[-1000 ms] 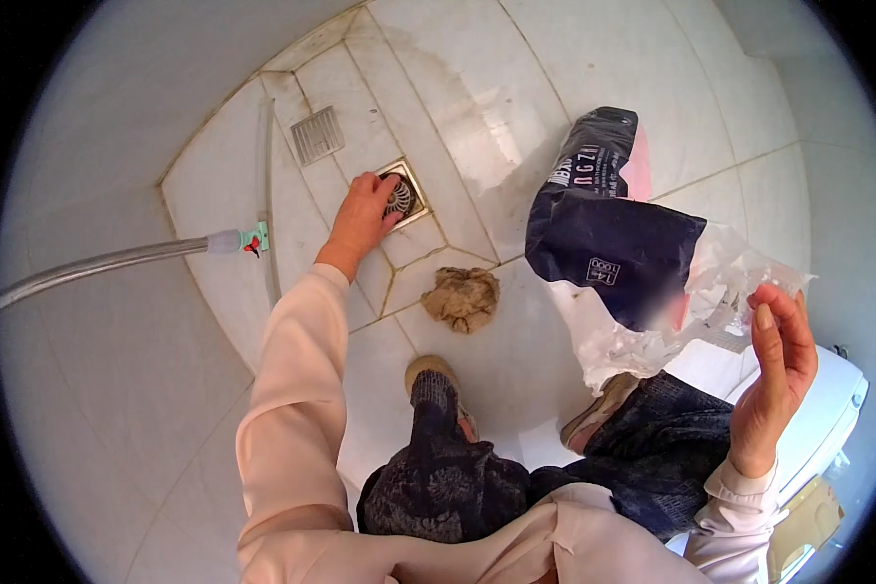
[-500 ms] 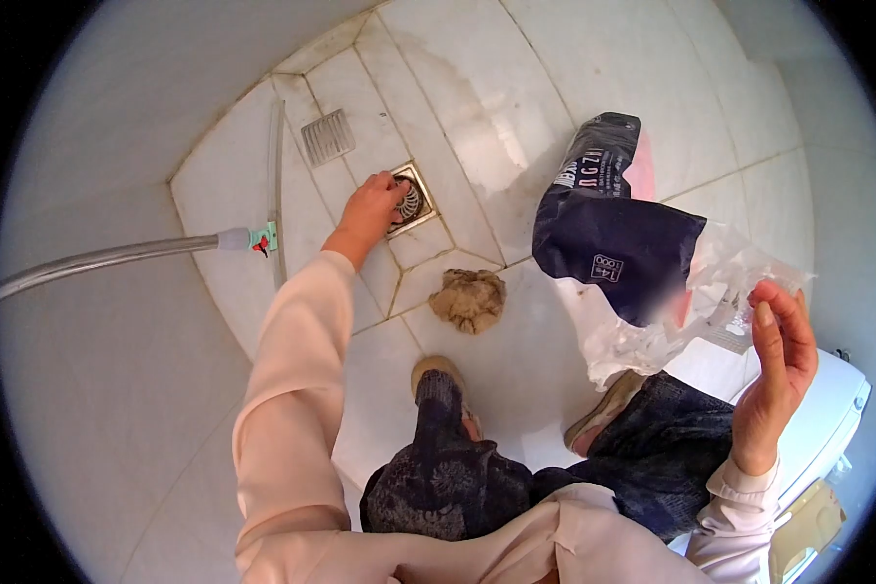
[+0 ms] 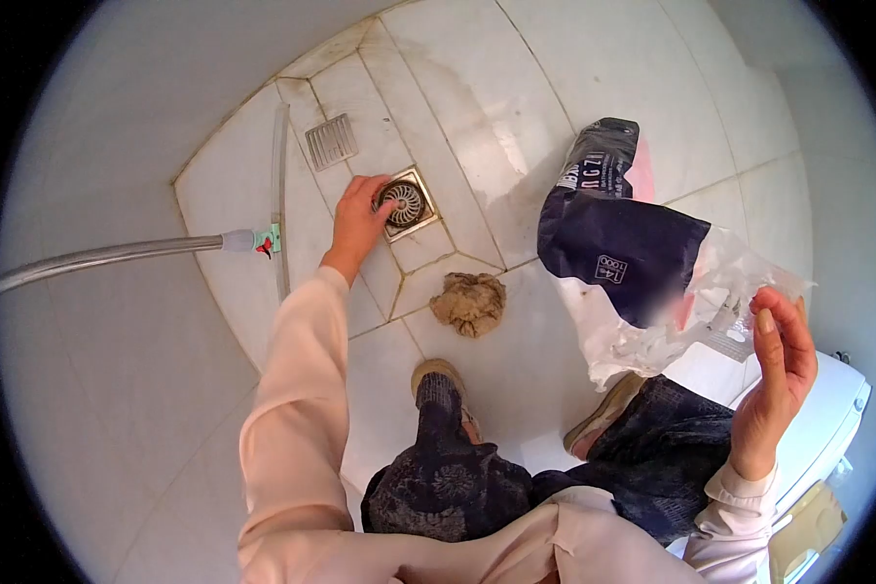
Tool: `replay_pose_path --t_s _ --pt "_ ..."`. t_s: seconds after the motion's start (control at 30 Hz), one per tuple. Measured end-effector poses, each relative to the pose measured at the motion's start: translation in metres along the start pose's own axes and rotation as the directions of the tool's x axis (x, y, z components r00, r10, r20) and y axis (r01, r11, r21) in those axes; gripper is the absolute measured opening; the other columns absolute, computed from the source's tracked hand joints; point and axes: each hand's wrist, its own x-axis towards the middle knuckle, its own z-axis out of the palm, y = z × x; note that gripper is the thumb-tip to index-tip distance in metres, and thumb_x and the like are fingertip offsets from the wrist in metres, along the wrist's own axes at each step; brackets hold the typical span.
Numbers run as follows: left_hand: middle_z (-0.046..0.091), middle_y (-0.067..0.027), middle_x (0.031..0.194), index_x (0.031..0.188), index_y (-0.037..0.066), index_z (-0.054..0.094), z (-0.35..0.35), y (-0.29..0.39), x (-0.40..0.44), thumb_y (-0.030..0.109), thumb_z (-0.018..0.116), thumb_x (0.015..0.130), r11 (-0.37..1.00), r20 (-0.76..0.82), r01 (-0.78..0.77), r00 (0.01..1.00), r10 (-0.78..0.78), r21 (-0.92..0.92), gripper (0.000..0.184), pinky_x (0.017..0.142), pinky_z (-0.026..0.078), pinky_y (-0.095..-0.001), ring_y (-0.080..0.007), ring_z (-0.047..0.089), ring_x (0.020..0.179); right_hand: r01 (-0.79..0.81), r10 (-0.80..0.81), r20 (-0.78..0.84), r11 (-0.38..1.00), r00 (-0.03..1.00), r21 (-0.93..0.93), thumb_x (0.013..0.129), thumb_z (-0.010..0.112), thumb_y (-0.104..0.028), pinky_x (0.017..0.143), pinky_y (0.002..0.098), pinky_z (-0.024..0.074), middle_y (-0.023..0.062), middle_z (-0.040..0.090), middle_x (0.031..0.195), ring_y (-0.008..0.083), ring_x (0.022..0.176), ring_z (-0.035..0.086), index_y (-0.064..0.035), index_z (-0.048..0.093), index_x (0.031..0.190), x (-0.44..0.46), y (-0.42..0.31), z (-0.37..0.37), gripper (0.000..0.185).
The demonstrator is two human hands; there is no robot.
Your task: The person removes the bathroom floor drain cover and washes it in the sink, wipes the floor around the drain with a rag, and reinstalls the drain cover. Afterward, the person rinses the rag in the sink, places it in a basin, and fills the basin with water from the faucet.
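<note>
My left hand (image 3: 358, 219) is at the left edge of a round slotted drain strainer (image 3: 405, 202), which sits in a square metal drain frame (image 3: 426, 222) in the floor. Its thumb reaches the strainer's rim and its fingers are spread from the thumb; nothing shows in its grip. To the right, my right hand (image 3: 779, 375) is raised with thumb and fingers curled together at the clear torn edge of a dark blue and white plastic bag (image 3: 633, 243). Pink shows inside the bag. A crumpled brown cloth (image 3: 469, 304) lies on the tiles below the drain.
A slotted metal drain cover (image 3: 331, 142) lies loose beyond the drain. From the left comes a metal tube (image 3: 117, 258) with a green and red fitting (image 3: 266, 242). A white glossy fixture (image 3: 827, 419) stands at right, near a tan piece (image 3: 808, 530). My shoes stand on the tiles.
My left hand has drawn back to the left, uncovering more of the strainer, and its fingers have spread. My right hand and the bag have stayed nearly still.
</note>
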Motion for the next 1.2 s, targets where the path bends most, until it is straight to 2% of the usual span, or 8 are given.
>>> replay_pose_path --t_s 0.17,0.5,0.67,0.73,0.8,0.93,1.13,1.2 --pt "0.054 -0.0084 0.088 0.096 0.005 0.061 0.009 -0.004 -0.007 0.011 0.07 0.065 0.986 -0.038 -0.024 0.999 0.031 0.168 0.033 0.071 0.045 -0.0329 -0.0252 0.053 0.082 0.025 -0.025 0.001 0.999 1.0 -0.04 0.081 0.057 -0.01 0.106 0.037 0.0125 0.0077 0.061 0.092 0.0138 0.092 0.052 -0.0008 0.06 0.093 0.007 0.0 0.001 0.016" --pt "0.054 -0.0092 0.088 0.093 0.004 0.06 0.033 -0.003 -0.005 0.011 0.066 0.069 0.901 0.04 -0.136 0.991 0.131 0.411 0.025 0.072 0.044 -0.0367 -0.0267 0.051 0.085 -0.043 0.043 -0.005 0.998 0.999 0.036 0.081 0.057 -0.009 0.101 0.0304 0.0206 0.0069 0.059 0.094 0.0134 0.094 0.049 -0.0007 0.06 0.096 0.008 -0.002 0.005 0.017" --pt "0.054 -0.0097 0.091 0.098 0.007 0.06 0.018 -0.002 -0.009 0.014 0.067 0.068 0.97 0.057 -0.108 0.994 0.098 0.217 0.032 0.075 0.043 -0.0366 -0.0275 0.051 0.086 -0.008 0.006 0.065 1.0 0.998 0.023 0.081 0.057 -0.009 0.098 0.0289 0.0252 0.007 0.058 0.097 0.0142 0.097 0.048 -0.0009 0.06 0.097 0.007 -0.002 -0.002 0.017" --pt "0.053 -0.01 0.095 0.099 0.007 0.06 0.012 -0.006 -0.005 0.012 0.067 0.068 0.978 -0.113 -0.046 0.991 0.07 0.205 0.032 0.077 0.042 -0.0361 -0.0285 0.051 0.087 0.053 -0.051 0.036 0.997 0.998 -0.048 0.081 0.057 -0.009 0.093 0.0268 0.0308 0.0053 0.056 0.096 0.0138 0.095 0.048 -0.0003 0.06 0.096 0.007 0.0 -0.001 0.017" --pt "0.052 -0.0094 0.101 0.101 0.009 0.059 -0.006 -0.02 0.013 0.011 0.065 0.069 0.957 -0.239 -0.087 0.958 0.156 0.275 0.033 0.081 0.04 -0.0392 -0.0283 0.049 0.092 0.034 -0.033 0.018 0.999 0.999 -0.033 0.081 0.057 -0.008 0.089 0.0253 0.0331 0.0051 0.055 0.096 0.0134 0.094 0.048 0.0 0.06 0.096 0.007 0.002 -0.002 0.017" --pt "0.043 -0.0062 0.125 0.122 0.017 0.045 -0.039 -0.049 0.066 0.015 0.068 0.067 0.811 -0.169 0.045 0.983 0.067 0.583 0.06 0.089 0.035 -0.0462 -0.025 0.038 0.115 -0.042 0.041 0.014 0.996 0.999 0.084 0.081 0.057 -0.007 0.083 0.0216 0.0367 0.0046 0.052 0.097 0.012 0.093 0.048 0.0004 0.06 0.096 0.007 0.0 -0.001 0.017" --pt "0.043 -0.0057 0.126 0.126 0.019 0.042 -0.051 -0.05 0.081 0.021 0.07 0.065 0.796 0.053 0.105 0.984 -0.169 0.597 0.066 0.091 0.035 -0.0445 -0.0278 0.039 0.114 -0.06 0.062 -0.032 0.996 0.998 0.062 0.082 0.056 -0.005 0.081 0.02 0.0373 0.004 0.05 0.097 0.0119 0.092 0.049 0.0001 0.059 0.096 0.007 0.002 0.002 0.016" --pt "0.044 -0.0065 0.124 0.124 0.018 0.045 -0.04 -0.051 0.062 0.022 0.071 0.064 0.832 0.07 0.014 0.996 -0.064 0.555 0.065 0.091 0.036 -0.0427 -0.0287 0.04 0.111 -0.047 0.048 -0.014 0.997 0.999 0.057 0.082 0.056 -0.005 0.081 0.02 0.0373 0.0045 0.051 0.097 0.012 0.092 0.049 -0.0001 0.059 0.096 0.008 0.002 0.001 0.016"
